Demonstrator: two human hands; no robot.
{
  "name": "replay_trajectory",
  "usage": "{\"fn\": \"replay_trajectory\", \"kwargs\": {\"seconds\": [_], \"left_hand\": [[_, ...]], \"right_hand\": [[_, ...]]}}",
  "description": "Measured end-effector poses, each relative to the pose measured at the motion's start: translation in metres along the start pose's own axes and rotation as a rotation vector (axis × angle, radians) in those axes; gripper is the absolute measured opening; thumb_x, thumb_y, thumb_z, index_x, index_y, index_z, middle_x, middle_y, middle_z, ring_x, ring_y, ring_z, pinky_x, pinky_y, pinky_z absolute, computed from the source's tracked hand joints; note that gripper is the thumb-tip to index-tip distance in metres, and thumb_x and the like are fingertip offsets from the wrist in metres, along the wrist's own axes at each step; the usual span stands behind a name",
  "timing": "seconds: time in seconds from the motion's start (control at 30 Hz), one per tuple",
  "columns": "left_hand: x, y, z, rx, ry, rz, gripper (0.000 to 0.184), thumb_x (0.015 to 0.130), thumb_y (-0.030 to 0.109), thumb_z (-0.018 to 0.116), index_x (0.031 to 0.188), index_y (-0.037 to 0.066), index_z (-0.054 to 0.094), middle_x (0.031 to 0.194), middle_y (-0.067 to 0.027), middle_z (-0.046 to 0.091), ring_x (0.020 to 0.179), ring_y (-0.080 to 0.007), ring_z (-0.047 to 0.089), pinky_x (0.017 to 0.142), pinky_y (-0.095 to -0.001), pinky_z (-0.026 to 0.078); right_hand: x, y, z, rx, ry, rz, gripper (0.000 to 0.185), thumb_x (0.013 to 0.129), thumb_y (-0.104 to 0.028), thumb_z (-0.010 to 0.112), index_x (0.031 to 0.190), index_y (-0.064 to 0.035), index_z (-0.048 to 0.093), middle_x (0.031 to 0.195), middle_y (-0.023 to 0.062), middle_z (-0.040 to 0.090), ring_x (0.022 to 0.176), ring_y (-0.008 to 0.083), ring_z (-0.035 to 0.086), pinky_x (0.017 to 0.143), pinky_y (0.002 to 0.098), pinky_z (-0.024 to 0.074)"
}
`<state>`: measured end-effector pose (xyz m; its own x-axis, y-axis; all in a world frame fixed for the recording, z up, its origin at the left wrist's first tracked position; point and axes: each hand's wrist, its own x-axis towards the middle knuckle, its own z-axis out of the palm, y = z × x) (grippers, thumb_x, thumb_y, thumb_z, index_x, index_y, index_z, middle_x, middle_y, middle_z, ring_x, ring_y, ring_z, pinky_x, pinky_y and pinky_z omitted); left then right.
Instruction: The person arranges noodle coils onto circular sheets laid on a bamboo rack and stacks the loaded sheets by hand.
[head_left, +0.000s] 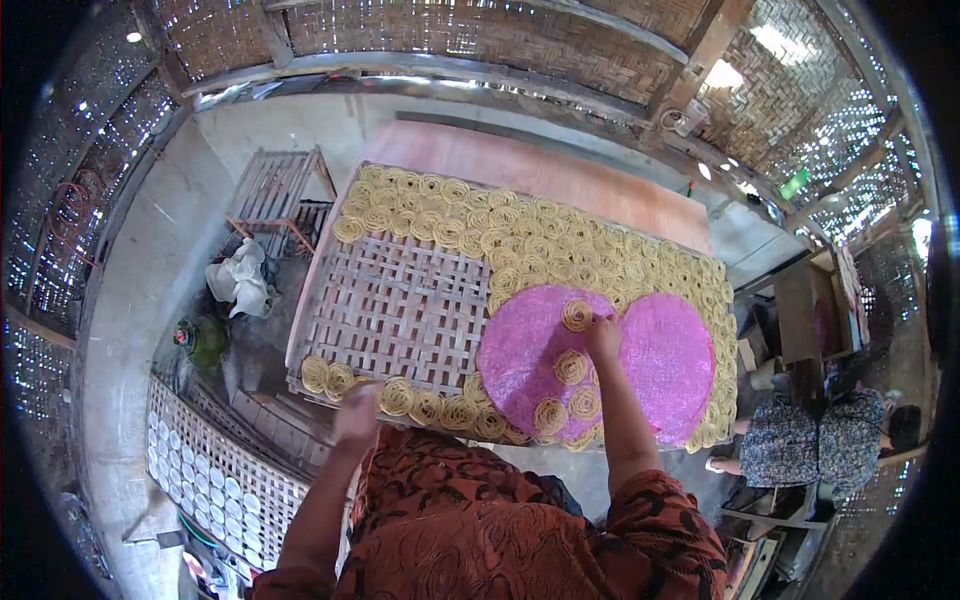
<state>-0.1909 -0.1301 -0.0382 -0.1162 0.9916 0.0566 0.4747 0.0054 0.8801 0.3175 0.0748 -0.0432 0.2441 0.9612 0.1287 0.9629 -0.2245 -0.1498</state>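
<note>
Two round pink mesh sheets (665,370) lie overlapping on a woven bamboo rack (400,310). A few coiled, yellowish noodle nests (570,367) rest on the left sheet. My right hand (603,340) is over that sheet with its fingers pinched at the edge of a noodle nest (576,316). My left hand (357,418) is smeared by motion at the rack's front edge, close to a row of nests (397,396); its grip is unclear. Many more nests (560,245) cover the back and right of the rack, and bare weave shows at its left.
A pinkish board (540,165) extends behind the rack. To the left are a slatted wooden stand (275,190), a white sack (240,278) and a green gas cylinder (203,340). Another rack (210,480) holds pale discs. At the right is a person in patterned clothing (780,445).
</note>
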Motion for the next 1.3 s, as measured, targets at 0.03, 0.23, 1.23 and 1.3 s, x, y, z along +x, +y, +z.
{"fn": "replay_trajectory", "kwargs": {"seconds": [0.03,0.23,1.23,1.3], "left_hand": [[0.022,0.062,0.025,0.095,-0.151,0.063,0.023,0.087,0.011,0.049,0.104,0.002,0.062,0.099,-0.0177,0.063,0.094,-0.0324,0.058,0.086,-0.0397,0.046],[0.019,0.156,0.205,0.049,-0.801,0.261,0.037,0.093,0.024,0.043,0.119,0.0,0.053,0.126,-0.0166,0.053,0.114,-0.0323,0.052,0.096,-0.0392,0.043],[0.007,0.189,0.187,-0.371,-0.694,-0.034,0.025,0.091,0.025,0.056,0.107,0.006,0.057,0.092,-0.0093,0.064,0.088,-0.023,0.062,0.082,-0.0362,0.048],[0.011,0.183,0.157,-0.496,-0.528,-0.032,0.019,0.089,0.02,0.061,0.1,0.005,0.056,0.093,-0.0062,0.062,0.085,-0.016,0.061,0.079,-0.0298,0.048]], "right_hand": [[0.001,-0.001,0.002,0.008,-0.006,-0.003,0.027,0.084,-0.027,0.055,0.086,-0.0031,0.067,0.092,0.0233,0.063,0.083,0.0395,0.061,0.076,0.0464,0.0498],[0.015,-0.03,-0.011,0.248,-0.125,0.022,0.025,0.082,-0.024,0.055,0.081,-0.0008,0.066,0.089,0.0252,0.063,0.082,0.041,0.061,0.072,0.0472,0.0495],[-0.068,-0.103,-0.064,0.484,-0.846,-0.705,0.026,0.088,-0.021,0.06,0.108,-0.0035,0.063,0.107,0.0162,0.064,0.098,0.0285,0.063,0.082,0.0366,0.0494],[-0.069,-0.1,-0.067,0.569,-0.842,-0.7,0.025,0.088,-0.02,0.061,0.107,-0.0032,0.063,0.107,0.016,0.064,0.098,0.0283,0.063,0.082,0.0363,0.0492]]}}
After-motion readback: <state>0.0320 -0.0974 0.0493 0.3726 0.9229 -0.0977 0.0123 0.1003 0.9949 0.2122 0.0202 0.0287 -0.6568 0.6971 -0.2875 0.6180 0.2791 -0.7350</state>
